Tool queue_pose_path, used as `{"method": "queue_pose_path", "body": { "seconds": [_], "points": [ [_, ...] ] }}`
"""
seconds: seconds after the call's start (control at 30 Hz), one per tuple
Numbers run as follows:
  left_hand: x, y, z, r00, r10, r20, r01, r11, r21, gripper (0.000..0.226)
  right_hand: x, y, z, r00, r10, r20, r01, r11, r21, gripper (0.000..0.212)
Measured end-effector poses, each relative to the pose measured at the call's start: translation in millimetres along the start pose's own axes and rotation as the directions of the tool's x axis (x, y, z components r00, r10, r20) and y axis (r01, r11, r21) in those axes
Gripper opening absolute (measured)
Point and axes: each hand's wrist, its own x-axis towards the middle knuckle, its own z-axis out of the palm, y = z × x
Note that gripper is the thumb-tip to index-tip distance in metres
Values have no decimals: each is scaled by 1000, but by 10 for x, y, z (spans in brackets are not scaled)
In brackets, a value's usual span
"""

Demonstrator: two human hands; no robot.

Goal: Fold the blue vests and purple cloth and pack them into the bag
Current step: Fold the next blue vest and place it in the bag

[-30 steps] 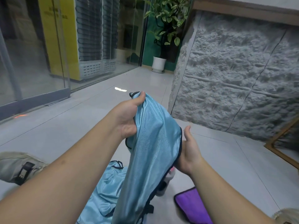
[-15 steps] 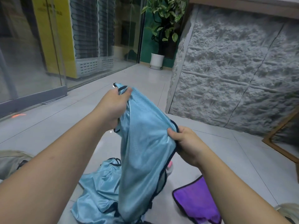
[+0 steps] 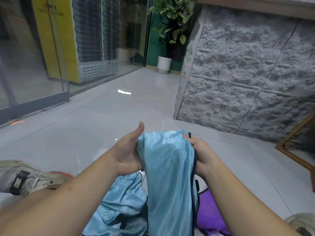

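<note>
Both hands hold one blue vest (image 3: 167,169) up off the tiled floor (image 3: 95,126), in front of the grey rough-stone wall (image 3: 247,79). The left hand (image 3: 127,155) grips the vest's upper left side, palm turned toward the cloth, thumb sticking up free and the other digits curled behind the fabric, out of sight. The right hand (image 3: 198,153) is closed on the upper right edge, pinching the dark-trimmed hem at the top corner. Between the two hands the shiny cloth bulges up in a rounded hump and then hangs straight down in a long band, its dark binding running down the right edge.

Below and left of the held vest, a second blue vest (image 3: 119,206) lies crumpled on the floor, touching the hanging one. On the other side, just right of the hanging band and partly behind it, the purple cloth (image 3: 207,213) lies flat on the tiles; only part of it shows past the right forearm.

A beige shoe (image 3: 29,178) with a black strap rests on the floor well left of the vests. A corner of a wooden frame (image 3: 293,142) stands by the stone wall, off to the right. A potted plant (image 3: 168,31) in a white pot stands far behind, at the wall's far corner. I cannot make out a bag or any other container, so nothing shows as packed.
</note>
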Motion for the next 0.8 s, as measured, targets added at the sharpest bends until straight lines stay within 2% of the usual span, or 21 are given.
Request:
{"method": "queue_pose_path", "body": {
  "seconds": [0.07,0.17,0.23,0.3,0.37,0.57,0.8],
  "points": [
    [1,32,-37,1000,23,-6,-22,995,94,61,53,2,-62,998,53,-34,-53,998,24,30],
    [-14,138,-18,994,66,-90,-44,973,227,37,61,-45,-129,994,109,-13,-108,994,26,39],
    [-2,189,-9,985,93,-145,-45,951,307,36,6,-93,-162,991,119,63,-117,992,-36,48],
    [1,229,-13,983,102,-153,-42,935,353,42,-18,-93,-194,986,107,126,-84,981,-176,47],
    [1,271,-29,984,103,-144,-48,938,343,45,1,-97,-203,989,78,128,-42,965,-259,45],
    [-34,340,-114,984,101,-146,-75,981,176,51,27,-183,-147,997,38,74,-33,996,-78,35],
    [-44,364,-111,982,75,-176,-42,982,186,50,-19,-142,-92,994,97,41,-97,995,-2,32]
  ]
}}
